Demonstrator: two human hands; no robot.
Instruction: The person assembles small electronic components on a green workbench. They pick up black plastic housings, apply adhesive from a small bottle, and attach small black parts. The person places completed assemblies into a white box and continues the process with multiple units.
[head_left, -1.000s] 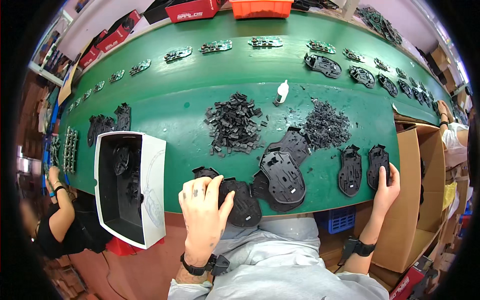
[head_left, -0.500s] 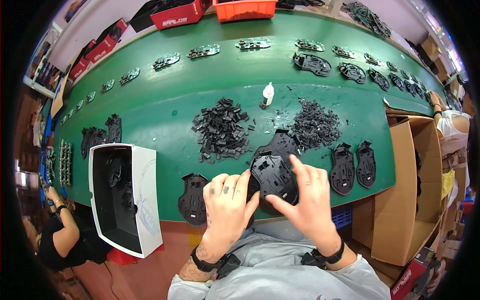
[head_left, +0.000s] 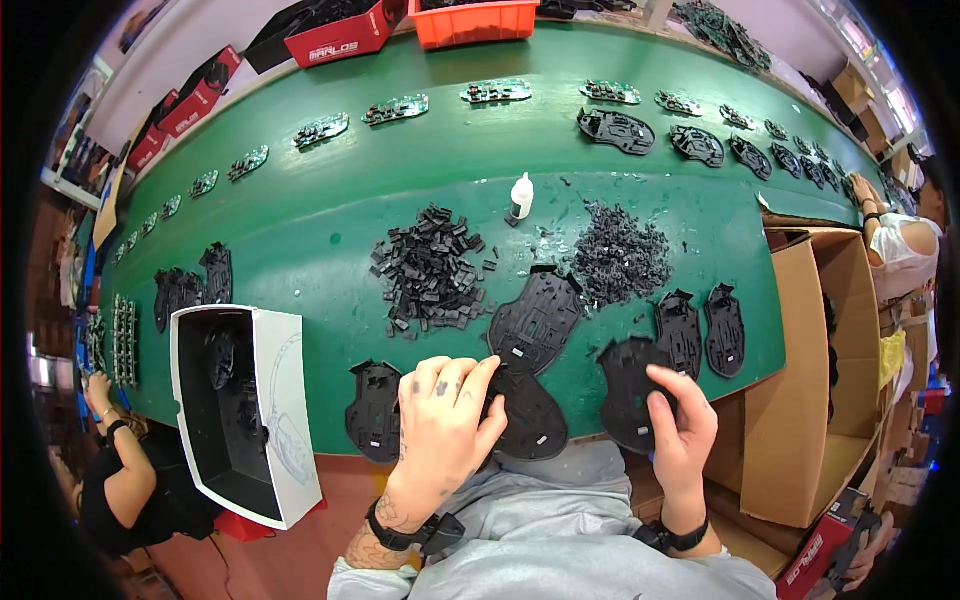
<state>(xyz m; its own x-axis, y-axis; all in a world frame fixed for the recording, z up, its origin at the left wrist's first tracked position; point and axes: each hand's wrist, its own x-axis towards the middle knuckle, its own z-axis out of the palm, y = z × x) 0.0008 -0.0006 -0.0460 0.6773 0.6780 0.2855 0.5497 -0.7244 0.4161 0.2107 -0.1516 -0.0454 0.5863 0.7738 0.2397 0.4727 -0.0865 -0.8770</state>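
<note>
My right hand (head_left: 682, 425) pinches the right edge of a black mouse bottom shell (head_left: 628, 400) between thumb and fingers, over the table's front edge. That shell is slightly smeared by motion. My left hand (head_left: 445, 415) is closed at the left edge of another black mouse bottom shell (head_left: 535, 415); its fingertips are partly hidden. Just behind lies a further shell (head_left: 535, 320), touching or overlapping it. One more shell (head_left: 375, 410) rests left of my left hand. Two shells, one nearer (head_left: 679, 335) and one farther right (head_left: 725, 330), lie beyond my right hand.
Small black plastic pieces form one heap (head_left: 430, 270) and finer ones another (head_left: 622, 255), with a white dropper bottle (head_left: 521, 198) between. Green circuit boards (head_left: 497, 91) line the back. A white box (head_left: 290, 400) stands left, a cardboard box (head_left: 790, 390) right. Co-workers sit at both sides.
My right hand has carried a mouse shell from the middle to the right, uncovering the shells beneath. My left hand has stayed nearly in place.
</note>
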